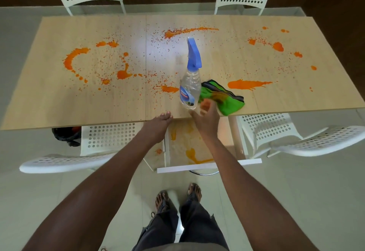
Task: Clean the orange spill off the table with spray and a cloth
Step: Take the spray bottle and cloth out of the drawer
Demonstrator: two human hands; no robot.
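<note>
We are resting our left hand [160,121] at the near edge of the table [59,100], its fingers lying straight and holding nothing. Our right hand [205,117] is hovering just right of it, blurred, fingers loosely spread and gripping nothing. The spray bottle [190,84] is standing upright just beyond our right hand, with the green cloth [227,100] lying beside that hand's fingertips. The orange spill [246,84] is spreading beyond both hands, far to either side, in blotches and fine specks.
</note>
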